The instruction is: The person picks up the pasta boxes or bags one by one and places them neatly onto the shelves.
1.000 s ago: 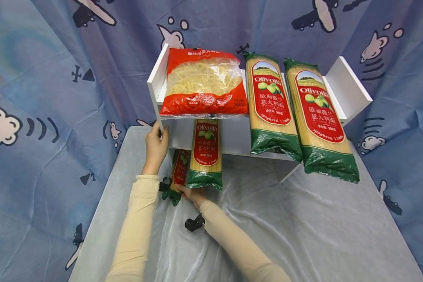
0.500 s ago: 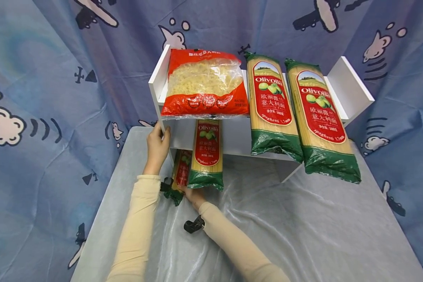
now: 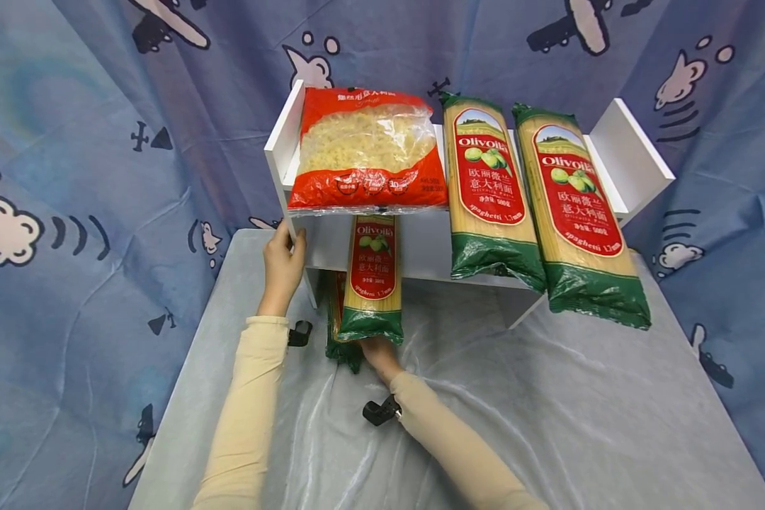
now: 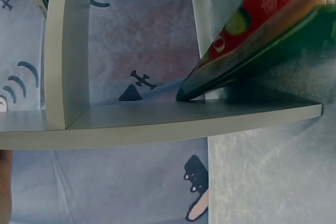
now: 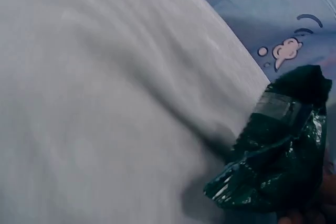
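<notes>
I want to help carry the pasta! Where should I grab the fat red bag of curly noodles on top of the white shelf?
Probably from the front, one hand on each short side. The red plastic bag of curly pasta lies flat on the white wooden shelf, its lower edge overhanging the front. It is wide and soft, so one hand would likely let it sag. The long green-and-red spaghetti packet sits close on one side.

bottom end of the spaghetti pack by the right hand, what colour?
Dark green, on the spaghetti pack; the right wrist view shows it best.
</notes>
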`<state>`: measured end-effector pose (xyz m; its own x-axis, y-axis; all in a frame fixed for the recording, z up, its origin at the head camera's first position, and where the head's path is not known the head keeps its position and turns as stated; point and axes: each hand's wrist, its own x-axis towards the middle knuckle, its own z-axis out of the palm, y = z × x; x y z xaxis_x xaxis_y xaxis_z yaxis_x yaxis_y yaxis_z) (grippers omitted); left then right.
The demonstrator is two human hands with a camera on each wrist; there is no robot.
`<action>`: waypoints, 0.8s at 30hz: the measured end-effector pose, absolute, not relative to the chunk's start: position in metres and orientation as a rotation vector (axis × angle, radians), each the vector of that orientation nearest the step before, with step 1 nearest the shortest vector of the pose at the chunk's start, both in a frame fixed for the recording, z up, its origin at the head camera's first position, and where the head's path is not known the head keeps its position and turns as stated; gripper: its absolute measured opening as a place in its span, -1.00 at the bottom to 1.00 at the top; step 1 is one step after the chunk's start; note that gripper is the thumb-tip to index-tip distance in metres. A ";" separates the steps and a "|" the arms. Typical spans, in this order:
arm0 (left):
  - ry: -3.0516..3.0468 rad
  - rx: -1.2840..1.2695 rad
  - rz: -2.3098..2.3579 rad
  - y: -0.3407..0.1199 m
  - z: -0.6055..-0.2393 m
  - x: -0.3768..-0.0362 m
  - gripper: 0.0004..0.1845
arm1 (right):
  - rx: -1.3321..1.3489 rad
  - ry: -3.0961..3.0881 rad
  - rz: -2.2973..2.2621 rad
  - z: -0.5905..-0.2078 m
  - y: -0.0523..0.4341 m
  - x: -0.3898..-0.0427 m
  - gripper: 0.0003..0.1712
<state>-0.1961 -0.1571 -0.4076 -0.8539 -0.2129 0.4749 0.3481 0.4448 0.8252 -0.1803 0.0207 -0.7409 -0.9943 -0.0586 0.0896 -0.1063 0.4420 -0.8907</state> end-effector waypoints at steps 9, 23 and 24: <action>-2.176 -0.120 -1.438 -0.157 -0.407 -0.197 -0.70 | 0.276 -2.692 1.465 -0.540 0.065 -0.118 -0.81; -2.164 -0.102 -1.450 -0.156 -0.407 -0.197 -0.72 | 0.203 -2.843 1.523 -0.547 0.082 -0.116 -0.73; -2.165 -0.100 -1.450 -0.156 -0.407 -0.197 -0.72 | 0.159 -2.868 1.552 -0.547 0.083 -0.117 -0.71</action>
